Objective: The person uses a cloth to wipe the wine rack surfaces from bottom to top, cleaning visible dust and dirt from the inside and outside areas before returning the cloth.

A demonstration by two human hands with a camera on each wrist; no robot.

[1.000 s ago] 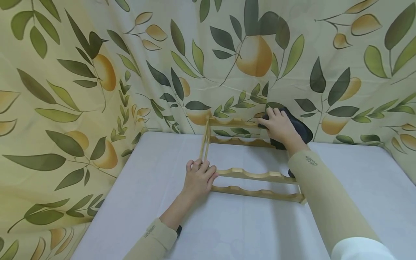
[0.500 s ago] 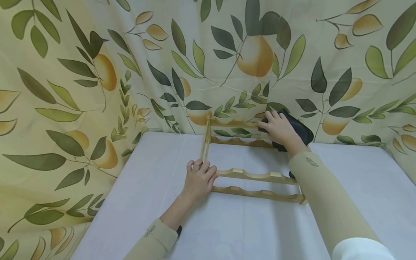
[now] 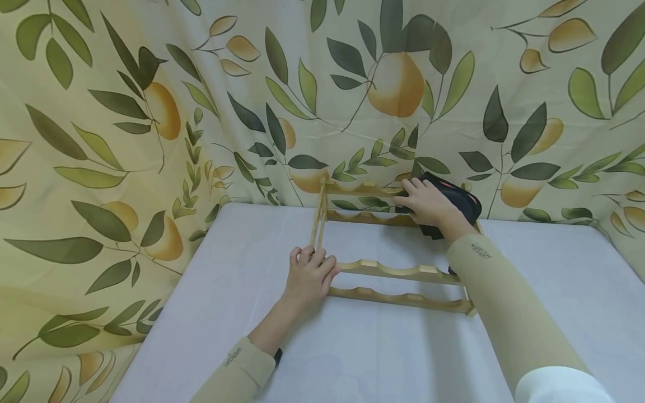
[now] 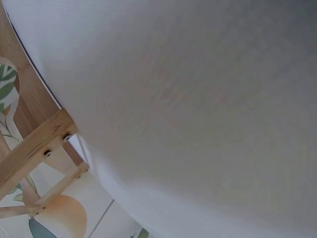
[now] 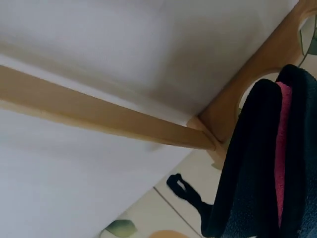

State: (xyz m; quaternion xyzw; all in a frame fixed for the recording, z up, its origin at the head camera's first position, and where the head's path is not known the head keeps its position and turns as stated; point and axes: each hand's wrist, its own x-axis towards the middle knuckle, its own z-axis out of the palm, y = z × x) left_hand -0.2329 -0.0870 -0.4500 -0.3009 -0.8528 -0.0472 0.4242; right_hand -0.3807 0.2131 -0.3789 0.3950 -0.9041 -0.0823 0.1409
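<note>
On the white table, a light wooden rack (image 3: 390, 271) with scalloped rails, like a wine rack, stands near the back wall. My left hand (image 3: 308, 280) grips its front left corner, fingers curled over the wood. Wooden bars (image 4: 34, 148) of it show at the left of the left wrist view. Over the rack's back right part, my right hand (image 3: 430, 206) holds a dark, thick folded fabric item (image 3: 466, 200) from above. In the right wrist view, a pink layer (image 5: 282, 148) shows between its dark folds, and a small dark loop (image 5: 181, 187) sticks out beside it. My right forearm covers the rack's right side.
A cloth curtain (image 3: 252, 67) printed with leaves and orange fruit hangs behind and left of the white table (image 3: 227, 268). A small dark piece (image 3: 452, 271) peeks out beside my right sleeve at the front rail.
My right hand has shifted slightly left and down, and the dark fabric item has tilted with it, bringing a pink line into view. My left hand stays on the rack.
</note>
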